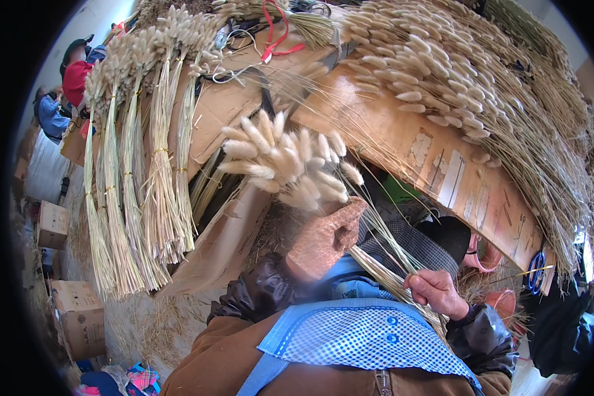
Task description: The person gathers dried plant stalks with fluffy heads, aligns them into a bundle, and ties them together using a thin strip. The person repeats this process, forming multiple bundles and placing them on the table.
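Note:
My left hand (329, 240), in a patterned glove, is closed around a bunch of dried bunny-tail grass (282, 158). The fluffy cream heads spread out above the fist, and the bundled stems (376, 267) run down to the right across my lap. My bare right hand (435, 292) pinches a few thin stems (393, 242) between thumb and fingers, lower down beside the bundle. Those stems slant up towards the heads near my left hand. A blue checked apron (366, 331) lies beneath both hands.
Tied grass bundles (161, 153) hang over a cardboard-covered surface (232, 104) at left. Loose grass (425, 74) is heaped on a wooden board (376, 128) at right. A red ribbon (272, 47) lies behind. Cardboard boxes (79, 321) stand on the floor; people (54, 111) are at far left.

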Demonstrator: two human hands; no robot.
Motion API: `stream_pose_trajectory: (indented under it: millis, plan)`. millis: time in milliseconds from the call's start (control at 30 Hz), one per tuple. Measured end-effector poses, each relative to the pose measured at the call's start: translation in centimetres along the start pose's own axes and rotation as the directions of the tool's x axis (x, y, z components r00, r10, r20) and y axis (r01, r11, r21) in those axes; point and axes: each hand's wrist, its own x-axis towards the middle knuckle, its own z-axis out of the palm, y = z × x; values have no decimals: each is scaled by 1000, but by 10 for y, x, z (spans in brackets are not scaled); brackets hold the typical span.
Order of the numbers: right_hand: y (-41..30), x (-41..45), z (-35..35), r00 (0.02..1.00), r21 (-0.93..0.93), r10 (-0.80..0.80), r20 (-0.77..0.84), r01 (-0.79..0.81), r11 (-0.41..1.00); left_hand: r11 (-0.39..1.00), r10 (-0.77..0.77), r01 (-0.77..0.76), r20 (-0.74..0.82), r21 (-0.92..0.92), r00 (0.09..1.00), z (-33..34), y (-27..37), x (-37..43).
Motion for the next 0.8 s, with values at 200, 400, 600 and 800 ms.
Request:
stream_pose_trajectory:
  millis: [200, 400, 600, 800]
  plan:
    - [5, 5, 3, 992, -160, -126, -4, 124, 979, 999, 28, -28, 11, -38, 1000, -3, -1, 1]
    - [3, 4, 2, 995, -204, -100, 18, 101, 974, 998, 35, -34, -5, 51, 999, -1, -1, 0]
    - [-1, 4, 1, 997, -182, -75, 19, 77, 980, 1000, -11, 11, 4, 3, 1000, -2, 1, 1]
    - [3, 3, 1, 999, -158, -42, 15, 44, 986, 1000, -3, 2, -39, -31, 999, -1, 2, 1]
